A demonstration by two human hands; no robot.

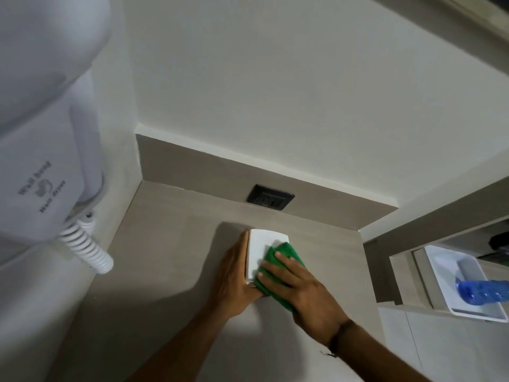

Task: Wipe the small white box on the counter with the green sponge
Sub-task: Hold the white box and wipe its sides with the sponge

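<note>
The small white box (265,245), lengthwise 12-to-6, is braced at 9 o'clock by the flat left hand (237,274); the green sponge (286,250) is pressed on it by the outstretched right hand (300,288).

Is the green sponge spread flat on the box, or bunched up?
Bunched up: the sponge shows folds and bulges under the right hand, which presses it on the box.

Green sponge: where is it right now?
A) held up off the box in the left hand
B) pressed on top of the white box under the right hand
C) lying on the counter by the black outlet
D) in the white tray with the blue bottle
B: the right hand presses the green sponge flat onto the white box, while the left hand rests against the box's side.
</note>
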